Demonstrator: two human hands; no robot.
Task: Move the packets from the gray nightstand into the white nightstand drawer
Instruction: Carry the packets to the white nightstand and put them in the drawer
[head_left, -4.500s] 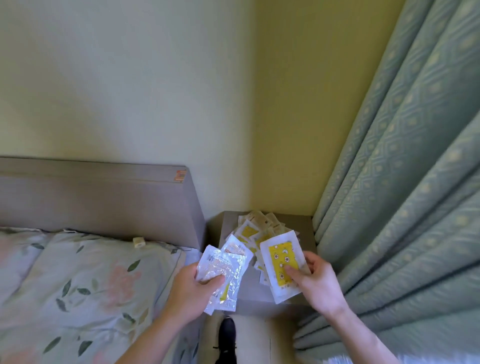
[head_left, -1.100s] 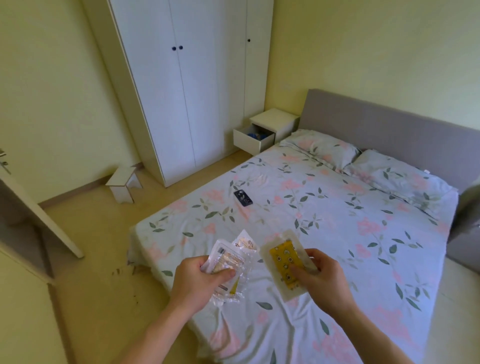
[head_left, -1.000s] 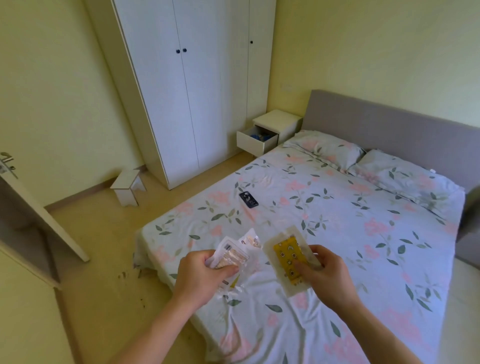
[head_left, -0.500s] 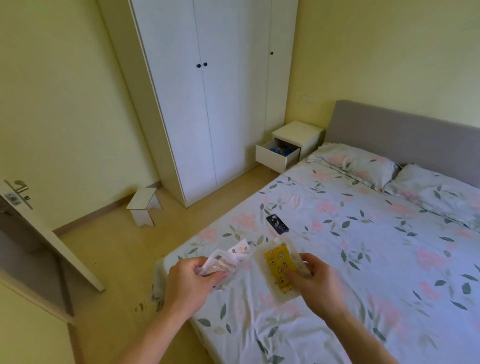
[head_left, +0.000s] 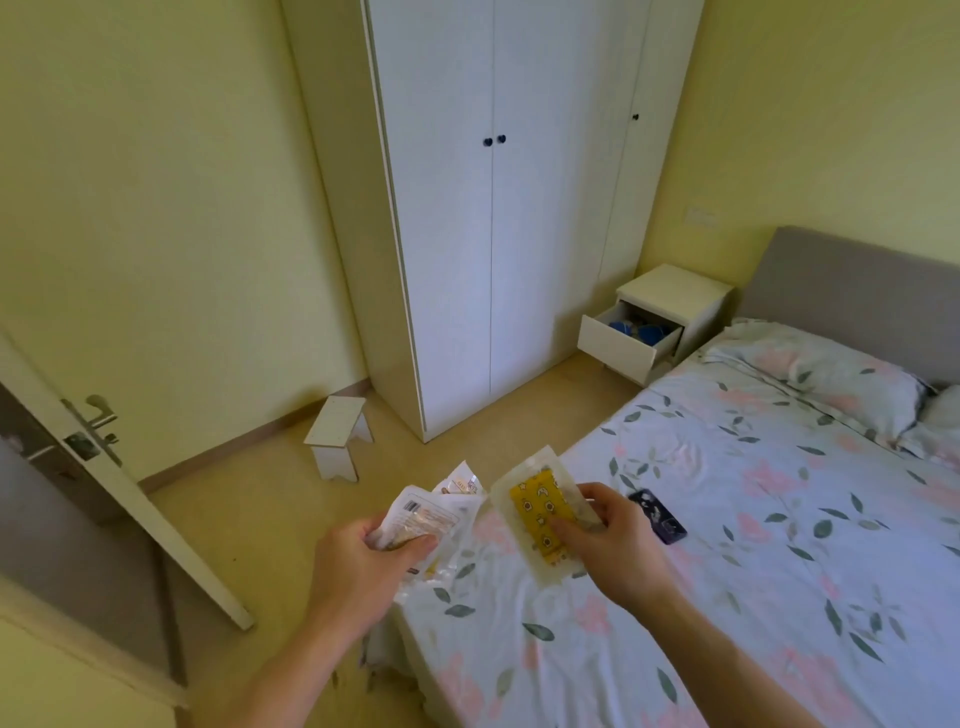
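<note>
Left hand (head_left: 363, 558) grips a bunch of clear packets (head_left: 426, 519); right hand (head_left: 615, 540) pinches one yellow packet (head_left: 537, 512), both held over the bed (head_left: 727, 519) corner. White nightstand (head_left: 675, 296) stands across the room, drawer (head_left: 618, 351) pulled out, beside the wardrobe (head_left: 519, 208).

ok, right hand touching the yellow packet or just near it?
Touching. The head view shows the right hand pinching the yellow packet, thumb across its printed face and fingers curled behind its right edge, holding it above the bed.
</note>
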